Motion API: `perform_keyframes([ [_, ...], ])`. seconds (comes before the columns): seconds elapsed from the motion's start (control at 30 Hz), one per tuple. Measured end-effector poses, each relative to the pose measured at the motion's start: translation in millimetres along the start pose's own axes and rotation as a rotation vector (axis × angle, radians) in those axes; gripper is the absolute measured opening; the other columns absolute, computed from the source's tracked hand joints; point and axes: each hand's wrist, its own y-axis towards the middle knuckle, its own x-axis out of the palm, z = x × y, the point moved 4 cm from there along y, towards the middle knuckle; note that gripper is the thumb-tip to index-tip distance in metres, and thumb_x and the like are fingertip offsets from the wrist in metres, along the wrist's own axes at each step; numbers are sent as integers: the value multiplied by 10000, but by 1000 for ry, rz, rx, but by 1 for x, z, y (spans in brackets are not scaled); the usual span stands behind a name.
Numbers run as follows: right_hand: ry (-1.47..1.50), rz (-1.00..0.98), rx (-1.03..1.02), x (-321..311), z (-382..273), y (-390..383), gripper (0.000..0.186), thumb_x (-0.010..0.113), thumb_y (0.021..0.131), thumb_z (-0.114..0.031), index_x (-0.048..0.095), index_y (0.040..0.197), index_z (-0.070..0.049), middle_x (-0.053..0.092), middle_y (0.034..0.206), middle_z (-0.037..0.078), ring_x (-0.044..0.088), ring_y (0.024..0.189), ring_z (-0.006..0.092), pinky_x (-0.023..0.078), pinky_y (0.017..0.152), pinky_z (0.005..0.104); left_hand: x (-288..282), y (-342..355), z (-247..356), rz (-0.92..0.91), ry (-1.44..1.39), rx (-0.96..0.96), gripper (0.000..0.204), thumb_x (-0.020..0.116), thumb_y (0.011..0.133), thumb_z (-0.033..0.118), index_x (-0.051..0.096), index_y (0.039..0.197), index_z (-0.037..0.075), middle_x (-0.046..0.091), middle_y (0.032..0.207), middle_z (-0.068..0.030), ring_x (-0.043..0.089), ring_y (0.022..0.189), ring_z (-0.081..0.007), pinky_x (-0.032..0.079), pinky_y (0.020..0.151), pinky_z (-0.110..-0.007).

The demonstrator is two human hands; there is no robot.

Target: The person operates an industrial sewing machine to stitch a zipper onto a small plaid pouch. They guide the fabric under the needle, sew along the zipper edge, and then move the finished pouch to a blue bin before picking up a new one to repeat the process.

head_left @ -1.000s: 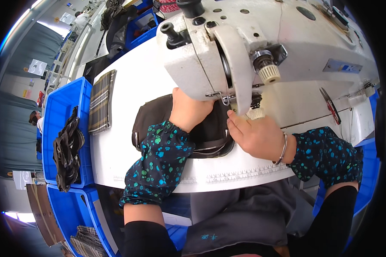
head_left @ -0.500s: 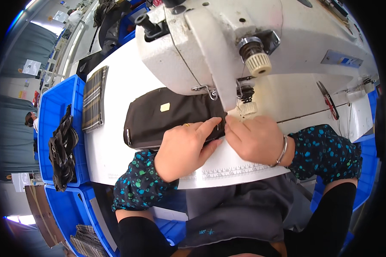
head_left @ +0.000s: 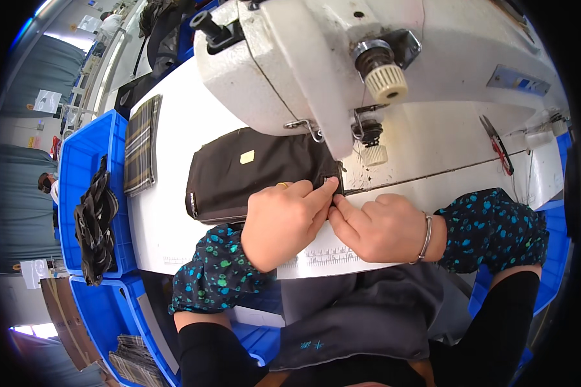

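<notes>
- Brown cloth makes up the bag, which lies on the white table, with its far right side close to the head of the sewing machine.
- One small yellow sticker is on top, and a shiny zip shows at the left end.
- The left hand seems to pinch the bag's near right corner, its first finger pointing out on top.
- The right hand is half curled, with its fingertips at that same corner. I cannot tell if cloth is between them.
- My guess is that this step is making the corner neat and flat for sewing.
- I think the next move calls for a firm hold, edges matched, and fingers away from the needle, which I cannot see clearly.
</notes>
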Motion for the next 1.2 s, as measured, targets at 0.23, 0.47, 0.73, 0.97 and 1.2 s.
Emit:
perform_keyframes([
  [0.23, 18, -6, -12, 1, -1, -2, 273, 663, 776, -162, 722, 959, 32, 750, 940, 222, 609, 515, 125, 450, 457, 269, -2, 1, 10, 86, -107, -117, 252, 785, 825, 99, 791, 1075, 126, 663, 904, -23, 663, 736, -219, 539, 610, -355],
  [0.47, 27, -15, -25, 0, 1, -1, 279, 661, 761, -172, 721, 941, 33, 735, 918, 234, 611, 514, 131, 445, 450, 270, 5, 2, 9, 152, -172, -79, 268, 793, 761, 30, 785, 1022, 91, 734, 1038, -32, 660, 798, -238, 550, 679, -340],
  [0.73, 32, -37, -27, 0, 1, 0, 272, 656, 756, -163, 719, 932, 36, 739, 938, 246, 610, 505, 131, 445, 439, 272, 11, 1, 10, 176, -131, -51, 294, 790, 722, 14, 781, 1006, 88, 737, 1012, -26, 651, 792, -237, 553, 706, -332],
  [0.97, -37, -49, 53, 11, 14, 1, 271, 651, 812, -139, 719, 1013, 29, 738, 1091, 237, 609, 529, 133, 487, 480, 292, 17, 17, -4, 215, -106, -56, 252, 757, 755, 36, 770, 996, 107, 719, 1014, 5, 658, 831, -236, 556, 698, -348],
  [1.2, -47, -19, 119, 16, 28, 9, 266, 670, 774, -140, 708, 959, 48, 730, 941, 179, 639, 518, 150, 492, 454, 307, 27, 31, -20, 294, -142, -45, 168, 727, 815, 80, 768, 973, 119, 690, 1002, 12, 648, 882, -245, 555, 646, -368],
])
